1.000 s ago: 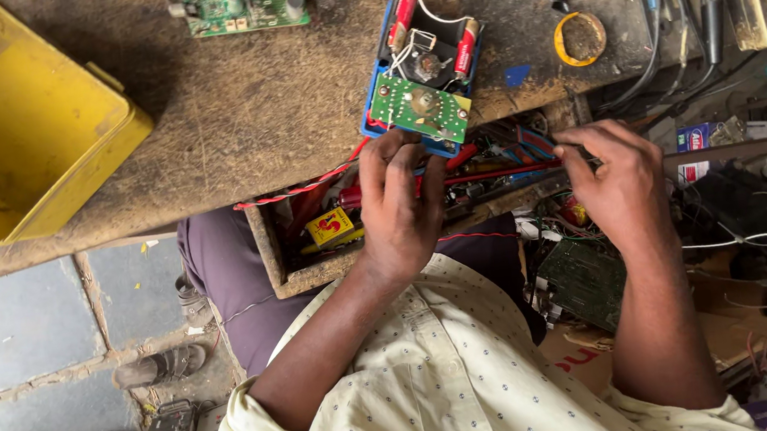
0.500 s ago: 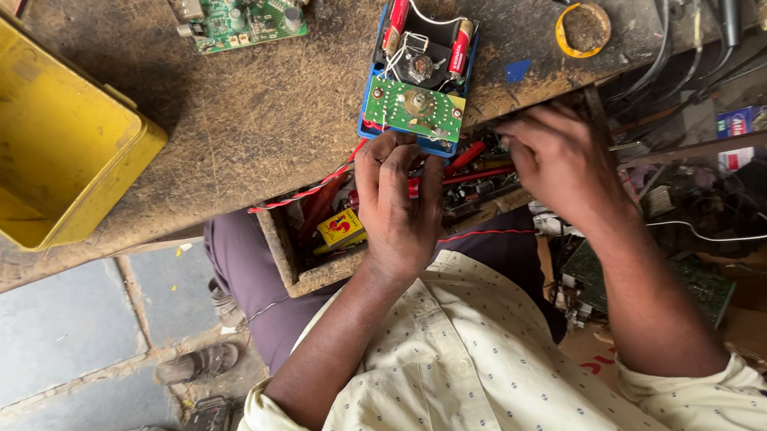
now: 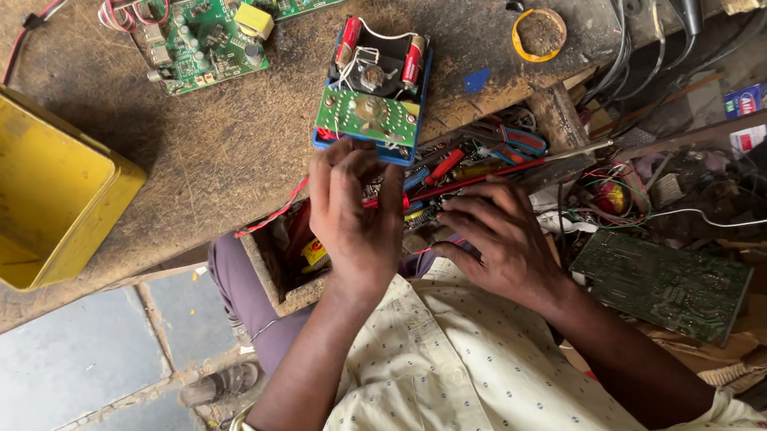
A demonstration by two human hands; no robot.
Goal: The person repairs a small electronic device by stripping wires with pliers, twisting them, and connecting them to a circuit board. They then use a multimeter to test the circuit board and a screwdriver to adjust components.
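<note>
A small blue device case [image 3: 334, 141] lies open at the bench's near edge, with a green circuit board [image 3: 363, 113], red parts and white wires inside. My left hand [image 3: 355, 214] grips its near end, thumb on the left and fingers curled on the front edge. My right hand [image 3: 493, 242] hovers lower right over an open wooden drawer [image 3: 267, 268] crammed with tools, fingers spread and touching them; I see nothing held in it. A red-handled tool [image 3: 479, 180] lies in the drawer just beyond its fingertips.
An open yellow metal box [image 3: 20, 187] sits at the bench's left. A larger green circuit board [image 3: 203, 35] lies at the back, a yellow tape ring [image 3: 538, 35] to the right. Cables, pliers [image 3: 514, 142] and a dark circuit board [image 3: 666, 285] clutter the right side.
My right hand has slid left and nearer to me, from the drawer's right side to its middle. My left hand has stayed at the blue case.
</note>
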